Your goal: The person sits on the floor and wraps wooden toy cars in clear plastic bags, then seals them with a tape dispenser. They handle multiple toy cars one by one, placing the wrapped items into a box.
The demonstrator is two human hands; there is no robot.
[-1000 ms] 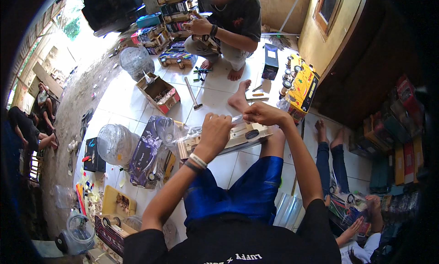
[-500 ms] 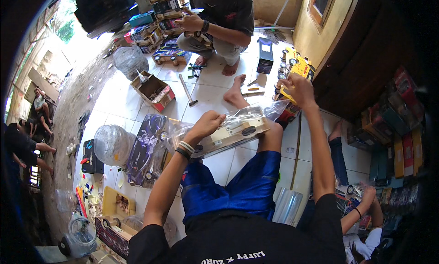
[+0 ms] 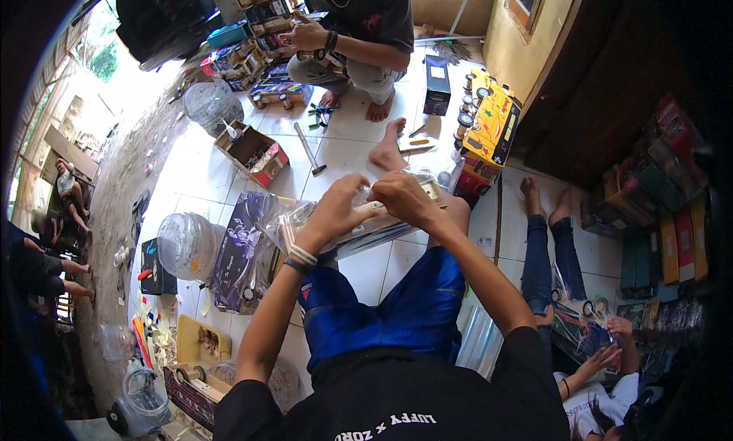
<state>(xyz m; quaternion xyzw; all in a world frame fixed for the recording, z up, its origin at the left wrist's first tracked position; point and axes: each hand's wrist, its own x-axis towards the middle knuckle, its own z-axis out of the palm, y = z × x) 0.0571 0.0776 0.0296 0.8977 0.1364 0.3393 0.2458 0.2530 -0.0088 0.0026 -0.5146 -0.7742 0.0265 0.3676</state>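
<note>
Left hand sits on the film-wrapped wooden toy, thumb and fingers apart; can't tell if it grips. Right hand is just beside it, fingers closed on clear film. Toy lies across the knees. Purple-black toy to its left, hammer beyond on tile floor.

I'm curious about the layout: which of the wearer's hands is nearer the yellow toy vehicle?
Right: the right hand is left of the yellow toy vehicle; the left hand is farther left.
</note>
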